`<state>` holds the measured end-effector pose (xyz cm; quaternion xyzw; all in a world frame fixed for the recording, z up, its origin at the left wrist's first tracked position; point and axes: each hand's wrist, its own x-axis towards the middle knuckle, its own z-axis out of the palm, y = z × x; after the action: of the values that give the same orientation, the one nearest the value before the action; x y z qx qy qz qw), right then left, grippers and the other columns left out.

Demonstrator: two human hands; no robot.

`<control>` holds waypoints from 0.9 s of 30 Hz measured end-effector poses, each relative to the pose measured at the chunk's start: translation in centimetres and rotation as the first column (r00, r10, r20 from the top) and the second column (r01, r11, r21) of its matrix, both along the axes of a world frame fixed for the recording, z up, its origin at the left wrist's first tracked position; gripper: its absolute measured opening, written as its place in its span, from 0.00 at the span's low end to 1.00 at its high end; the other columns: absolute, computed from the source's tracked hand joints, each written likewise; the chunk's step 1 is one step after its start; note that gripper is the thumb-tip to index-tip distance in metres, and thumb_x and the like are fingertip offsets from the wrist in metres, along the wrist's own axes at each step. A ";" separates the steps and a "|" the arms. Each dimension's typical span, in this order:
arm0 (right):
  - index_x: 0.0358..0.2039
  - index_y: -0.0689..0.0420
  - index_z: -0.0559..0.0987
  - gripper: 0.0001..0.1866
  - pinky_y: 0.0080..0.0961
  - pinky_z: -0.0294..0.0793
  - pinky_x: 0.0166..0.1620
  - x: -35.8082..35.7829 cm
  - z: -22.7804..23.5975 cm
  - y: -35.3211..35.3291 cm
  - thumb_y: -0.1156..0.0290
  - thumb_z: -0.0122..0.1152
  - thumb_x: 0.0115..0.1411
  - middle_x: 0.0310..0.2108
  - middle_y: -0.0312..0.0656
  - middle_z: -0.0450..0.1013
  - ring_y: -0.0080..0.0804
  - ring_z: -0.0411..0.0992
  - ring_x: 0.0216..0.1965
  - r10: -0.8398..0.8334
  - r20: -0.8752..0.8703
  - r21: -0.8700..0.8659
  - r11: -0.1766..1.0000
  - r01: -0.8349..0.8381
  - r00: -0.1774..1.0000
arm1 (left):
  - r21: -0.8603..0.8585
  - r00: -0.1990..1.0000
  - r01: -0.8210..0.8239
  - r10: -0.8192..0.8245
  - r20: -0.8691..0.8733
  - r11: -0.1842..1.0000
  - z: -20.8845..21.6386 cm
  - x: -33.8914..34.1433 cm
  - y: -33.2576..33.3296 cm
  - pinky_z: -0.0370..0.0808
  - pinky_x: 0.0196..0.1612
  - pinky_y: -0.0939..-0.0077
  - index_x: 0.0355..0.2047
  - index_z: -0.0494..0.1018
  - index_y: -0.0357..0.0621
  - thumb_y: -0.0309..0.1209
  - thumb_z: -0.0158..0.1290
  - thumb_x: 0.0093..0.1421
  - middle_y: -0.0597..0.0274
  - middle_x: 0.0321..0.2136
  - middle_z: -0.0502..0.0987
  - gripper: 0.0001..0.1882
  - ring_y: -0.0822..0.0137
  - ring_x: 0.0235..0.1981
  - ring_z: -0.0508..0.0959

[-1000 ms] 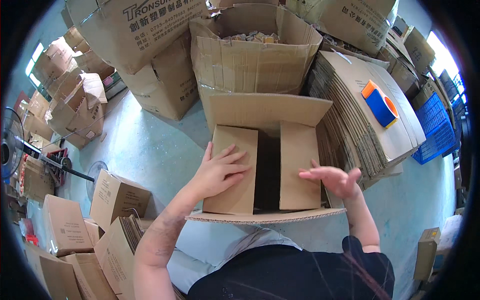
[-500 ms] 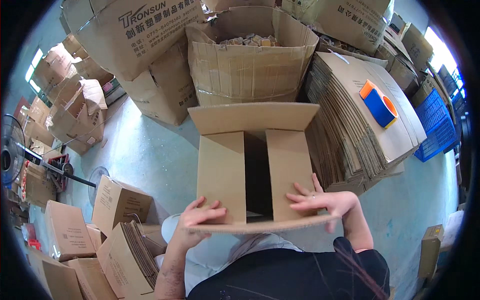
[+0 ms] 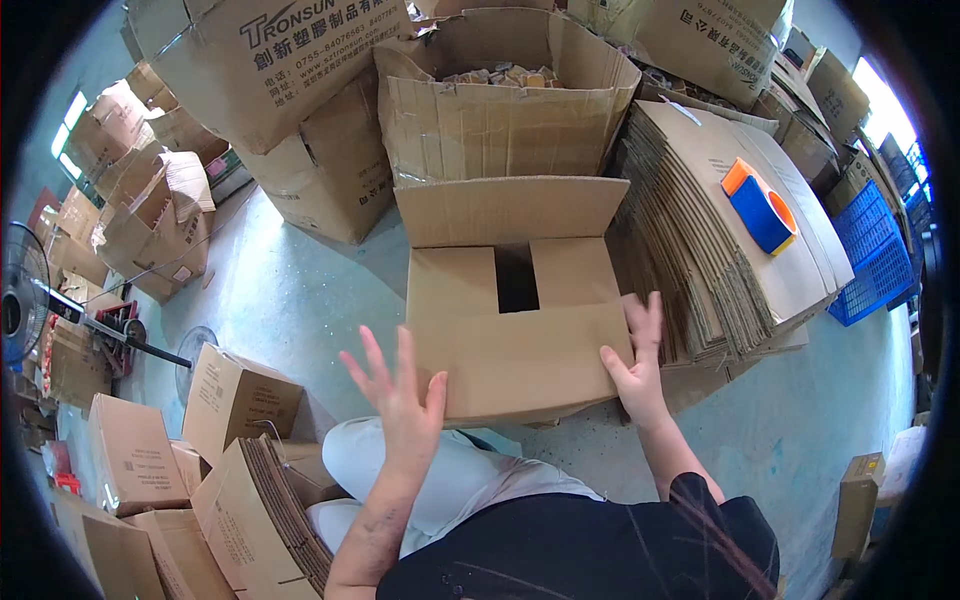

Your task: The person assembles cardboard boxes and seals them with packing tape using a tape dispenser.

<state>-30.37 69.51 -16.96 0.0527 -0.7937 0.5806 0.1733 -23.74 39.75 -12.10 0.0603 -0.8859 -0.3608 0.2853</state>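
Observation:
In front of me stands a brown cardboard box point(image 3: 525, 362). Both its side flaps and its near flap are folded down. The far flap point(image 3: 515, 212) still sticks up, and a dark gap shows between the side flaps. My left hand point(image 3: 405, 400) is at the box's near left corner, fingers spread, the thumb near the cardboard. At the right edge my right hand point(image 3: 637, 365) has its fingers apart and the thumb by the near flap. Neither hand grasps anything. The box's contents are hidden.
Flattened cartons point(image 3: 690, 230) are stacked at right, with a blue and orange tape dispenser point(image 3: 760, 207) on top. Behind the box stands a large open carton point(image 3: 500, 125) holding small pieces. A blue crate point(image 3: 870, 255) is far right, a fan point(image 3: 25, 300) far left, folded cartons point(image 3: 250, 520) near left.
The near flap has gone from sticking out toward me to lying folded over the side flaps. My hands have moved from the side flaps to the box's left and right edges.

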 end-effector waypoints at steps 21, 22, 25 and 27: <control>0.48 0.52 0.80 0.18 0.34 0.75 0.31 -7.6 16.0 -2.1 0.55 0.55 0.64 0.23 0.48 0.76 0.42 0.76 0.25 0.489 0.028 0.834 0.470 -0.290 0.872 | -0.301 0.940 0.327 -0.273 0.206 0.896 -0.3 0.8 -2.9 0.68 0.52 0.64 0.46 0.79 0.50 0.28 0.58 0.56 0.64 0.47 0.76 0.16 0.57 0.47 0.72; 0.48 0.52 0.80 0.18 0.34 0.75 0.31 -7.4 15.3 -1.6 0.55 0.55 0.64 0.23 0.48 0.76 0.42 0.76 0.25 0.483 0.035 0.835 0.467 -0.292 0.875 | -0.266 0.943 0.317 -0.272 0.190 0.910 -0.6 0.6 -2.8 0.67 0.52 0.64 0.45 0.79 0.51 0.29 0.59 0.55 0.64 0.46 0.76 0.15 0.58 0.45 0.72; 0.52 0.55 0.76 0.16 0.35 0.78 0.43 -5.9 13.2 -2.1 0.69 0.55 0.63 0.36 0.56 0.77 0.46 0.78 0.39 0.540 0.351 0.560 0.533 -0.634 0.765 | -0.284 0.957 0.274 -0.231 0.176 0.919 -0.4 -0.4 -2.1 0.67 0.52 0.63 0.43 0.79 0.50 0.29 0.59 0.56 0.64 0.45 0.75 0.13 0.57 0.45 0.72; 0.56 0.54 0.73 0.21 0.45 0.62 0.63 -4.0 7.4 -1.6 0.67 0.57 0.62 0.57 0.62 0.65 0.55 0.64 0.61 0.592 0.194 0.830 0.325 -0.452 0.782 | -0.280 0.950 0.302 -0.262 0.172 0.911 -0.7 -1.9 -1.6 0.67 0.52 0.61 0.45 0.78 0.49 0.29 0.59 0.56 0.62 0.46 0.74 0.15 0.56 0.46 0.72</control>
<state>-34.32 67.87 -9.54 0.4241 -0.8947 0.1393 -0.0146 -25.60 38.18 -12.83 -0.0892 -0.9468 -0.2532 0.1775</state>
